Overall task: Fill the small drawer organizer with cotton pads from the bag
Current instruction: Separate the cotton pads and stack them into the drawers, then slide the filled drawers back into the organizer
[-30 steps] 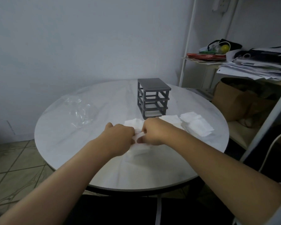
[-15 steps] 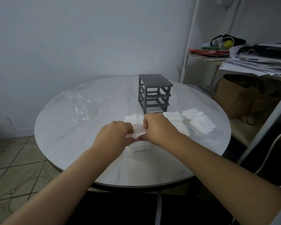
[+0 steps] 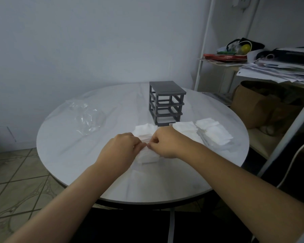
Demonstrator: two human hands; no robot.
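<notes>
A grey frame of the drawer organizer (image 3: 166, 104) stands near the middle of the round white table (image 3: 81, 165), its slots open with no drawers in them. In front of it, my left hand (image 3: 120, 151) and my right hand (image 3: 165, 143) meet, both pinching a stack of white cotton pads (image 3: 148, 156) in what looks like a translucent drawer. More cotton pads lie just behind my hands (image 3: 144, 129) and in piles to the right (image 3: 212, 132). A crumpled clear plastic bag (image 3: 85, 117) lies to the left.
A white shelf unit (image 3: 277, 71) with stacked papers, a red book and a brown paper bag stands close to the table's right side. A pale wall runs behind the table. Tiled floor shows at the lower left.
My hands have stayed on the same stack of pads, shifting only slightly; the fingertips have drawn closer together on top of it. The view has tilted a little.
</notes>
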